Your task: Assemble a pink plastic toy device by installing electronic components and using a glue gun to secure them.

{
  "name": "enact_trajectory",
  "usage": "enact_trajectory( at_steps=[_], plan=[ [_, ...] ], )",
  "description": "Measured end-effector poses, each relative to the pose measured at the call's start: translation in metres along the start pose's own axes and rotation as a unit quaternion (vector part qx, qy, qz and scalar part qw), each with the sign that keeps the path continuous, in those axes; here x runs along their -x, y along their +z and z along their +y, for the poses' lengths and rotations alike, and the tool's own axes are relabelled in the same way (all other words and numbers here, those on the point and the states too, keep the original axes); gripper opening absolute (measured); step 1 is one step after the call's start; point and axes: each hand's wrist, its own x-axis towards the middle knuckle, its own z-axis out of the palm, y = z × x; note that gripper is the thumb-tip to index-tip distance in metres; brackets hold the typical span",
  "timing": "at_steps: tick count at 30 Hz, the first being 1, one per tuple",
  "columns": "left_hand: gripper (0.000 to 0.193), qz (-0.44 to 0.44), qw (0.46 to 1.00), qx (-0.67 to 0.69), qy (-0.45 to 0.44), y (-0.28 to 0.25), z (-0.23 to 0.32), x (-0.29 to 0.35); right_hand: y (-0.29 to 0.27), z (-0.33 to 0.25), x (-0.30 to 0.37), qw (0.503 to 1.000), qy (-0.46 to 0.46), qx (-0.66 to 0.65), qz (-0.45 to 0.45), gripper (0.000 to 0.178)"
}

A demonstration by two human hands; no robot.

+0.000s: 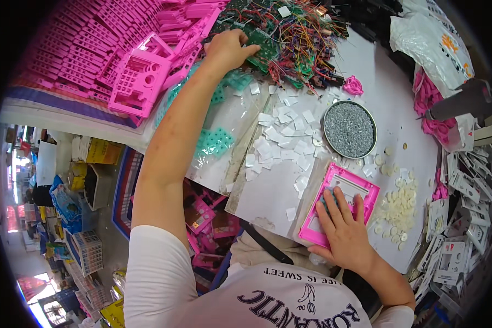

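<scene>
My left hand (230, 50) reaches to the far pile of green circuit boards (263, 45) with coloured wires. Its thumb and index finger are apart over the boards; the other fingertips are partly hidden. My right hand (341, 227) lies open, fingers spread, on a pink plastic housing (368, 188) near the table's front edge. Under those fingers a bit of teal shows inside the housing, mostly covered. Beyond the housing is a round tin (350, 129) full of small grey metal pieces, probably screws. White square pads (281, 143) lie scattered to its left.
Pink housings (142, 76) are stacked at the far left. Teal keypad sheets (214, 142) lie under my left forearm. White plastic discs (397, 210) and a dark power screwdriver (459, 101) are on the right, beside piled white cassette-shaped parts (451, 257). Pink parts fill a bin (202, 218) below the table edge.
</scene>
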Motion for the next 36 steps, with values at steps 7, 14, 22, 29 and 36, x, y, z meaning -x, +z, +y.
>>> enact_trajectory(
  at_steps=[7,14,22,29,36],
  plan=[
    [0.026,-0.027,0.918,0.396,-0.030,-0.031,0.013,0.014,-0.017,0.015,-0.001,0.985,-0.029,-0.094,0.139,0.068],
    [0.017,0.275,0.799,0.529,0.077,-0.046,0.031,0.044,-0.046,0.020,-0.013,0.949,-0.083,-0.136,0.273,0.037],
    [0.017,0.318,0.708,0.628,0.060,-0.041,0.052,0.047,-0.032,0.015,-0.018,0.948,-0.123,-0.129,0.262,0.020],
    [0.015,-0.174,0.895,0.369,0.181,0.012,0.092,0.103,-0.025,0.026,-0.026,0.949,-0.115,-0.136,0.261,0.016],
    [0.017,0.011,0.899,0.402,0.174,-0.009,0.063,0.138,-0.017,0.025,-0.016,0.947,-0.122,-0.158,0.250,0.013]
  ],
)
